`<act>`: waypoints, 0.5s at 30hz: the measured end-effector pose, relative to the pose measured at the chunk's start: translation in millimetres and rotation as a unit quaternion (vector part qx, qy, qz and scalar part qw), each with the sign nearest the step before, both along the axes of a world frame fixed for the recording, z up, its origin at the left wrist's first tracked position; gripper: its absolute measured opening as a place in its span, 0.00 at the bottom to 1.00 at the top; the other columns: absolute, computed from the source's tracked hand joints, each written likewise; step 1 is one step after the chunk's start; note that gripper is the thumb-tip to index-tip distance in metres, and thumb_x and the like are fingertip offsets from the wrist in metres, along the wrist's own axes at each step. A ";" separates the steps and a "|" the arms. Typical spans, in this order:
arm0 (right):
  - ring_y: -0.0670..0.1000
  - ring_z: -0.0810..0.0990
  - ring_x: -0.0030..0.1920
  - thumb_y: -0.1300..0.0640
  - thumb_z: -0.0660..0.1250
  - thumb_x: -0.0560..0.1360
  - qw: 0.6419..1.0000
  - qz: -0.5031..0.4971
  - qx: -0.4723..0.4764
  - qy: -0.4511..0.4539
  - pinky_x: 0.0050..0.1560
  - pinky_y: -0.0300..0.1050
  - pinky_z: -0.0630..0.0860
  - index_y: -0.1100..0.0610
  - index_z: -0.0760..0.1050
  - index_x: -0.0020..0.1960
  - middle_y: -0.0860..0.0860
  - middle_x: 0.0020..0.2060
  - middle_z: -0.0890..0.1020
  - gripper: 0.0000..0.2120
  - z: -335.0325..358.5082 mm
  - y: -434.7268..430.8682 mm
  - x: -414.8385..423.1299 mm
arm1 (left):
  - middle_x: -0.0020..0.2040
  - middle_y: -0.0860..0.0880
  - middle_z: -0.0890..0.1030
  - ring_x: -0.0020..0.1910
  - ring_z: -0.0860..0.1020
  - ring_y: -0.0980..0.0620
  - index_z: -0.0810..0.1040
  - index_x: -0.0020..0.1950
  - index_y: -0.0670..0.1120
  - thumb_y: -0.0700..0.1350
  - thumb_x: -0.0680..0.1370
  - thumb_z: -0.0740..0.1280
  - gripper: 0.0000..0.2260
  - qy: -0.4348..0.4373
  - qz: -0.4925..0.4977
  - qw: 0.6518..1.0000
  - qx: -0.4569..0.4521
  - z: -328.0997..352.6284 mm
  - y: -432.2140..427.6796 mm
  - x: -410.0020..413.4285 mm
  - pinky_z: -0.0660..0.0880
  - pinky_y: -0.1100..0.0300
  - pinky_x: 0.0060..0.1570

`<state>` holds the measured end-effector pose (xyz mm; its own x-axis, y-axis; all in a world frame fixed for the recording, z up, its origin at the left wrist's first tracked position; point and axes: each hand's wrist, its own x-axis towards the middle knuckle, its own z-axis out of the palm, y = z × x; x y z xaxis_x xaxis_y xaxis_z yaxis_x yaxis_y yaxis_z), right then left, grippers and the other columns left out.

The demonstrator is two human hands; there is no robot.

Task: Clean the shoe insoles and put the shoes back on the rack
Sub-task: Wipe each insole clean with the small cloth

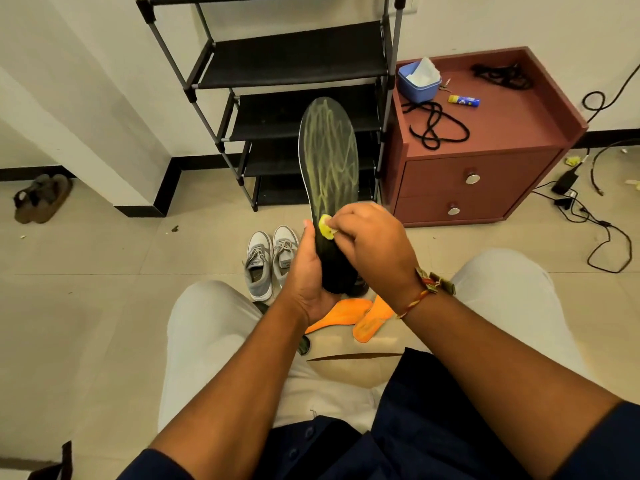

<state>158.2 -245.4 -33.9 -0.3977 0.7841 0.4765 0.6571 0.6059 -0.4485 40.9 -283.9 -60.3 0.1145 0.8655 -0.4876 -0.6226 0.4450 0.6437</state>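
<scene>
Left hand (308, 271) grips dark insole (329, 150) by its heel, long axis upright, toe above; right hand (374, 244) pinches yellow wipe (325, 227) against it.

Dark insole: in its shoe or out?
Out. The left hand holds the dark insole upright in the air by its heel; the right hand pinches a yellow wipe against it.

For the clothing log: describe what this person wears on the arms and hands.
The left hand and right hand are bare, no gloves. A red-and-yellow thread bracelet with a green ornament circles the right wrist. Dark blue sleeves cover the upper arms.
</scene>
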 end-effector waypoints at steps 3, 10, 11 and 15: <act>0.57 0.79 0.45 0.59 0.70 0.76 0.999 -0.045 0.010 0.009 0.45 0.52 0.77 0.58 0.83 0.49 0.53 0.44 0.82 0.04 -0.1 9.4 7.6 | 0.59 0.39 0.81 0.54 0.79 0.45 0.80 0.67 0.46 0.67 0.83 0.50 0.31 0.015 -0.002 1.000 0.009 -3.6 -0.2 4.1 0.75 0.51 0.54; 0.53 0.82 0.51 0.61 0.68 0.76 0.992 -0.072 -0.054 0.091 0.51 0.54 0.80 0.57 0.83 0.57 0.53 0.50 0.84 0.11 0.5 16.7 14.1 | 0.64 0.38 0.78 0.61 0.76 0.43 0.81 0.67 0.47 0.67 0.82 0.54 0.29 0.027 -0.021 0.999 0.006 -13.1 -1.6 2.6 0.69 0.43 0.69; 0.53 0.82 0.51 0.62 0.68 0.76 0.992 -0.060 -0.060 0.095 0.51 0.53 0.80 0.58 0.83 0.58 0.53 0.50 0.84 0.12 0.8 13.2 11.3 | 0.68 0.38 0.77 0.65 0.75 0.43 0.79 0.69 0.48 0.66 0.83 0.53 0.29 0.023 -0.019 1.000 0.008 -12.1 -1.5 2.0 0.66 0.42 0.72; 0.54 0.82 0.50 0.61 0.68 0.76 0.995 -0.001 -0.085 0.059 0.52 0.53 0.79 0.56 0.83 0.58 0.52 0.49 0.84 0.13 -3.7 -6.8 -4.3 | 0.66 0.41 0.80 0.66 0.78 0.45 0.77 0.71 0.45 0.62 0.85 0.50 0.28 -0.007 0.013 1.000 0.014 -4.1 1.8 -6.6 0.70 0.48 0.70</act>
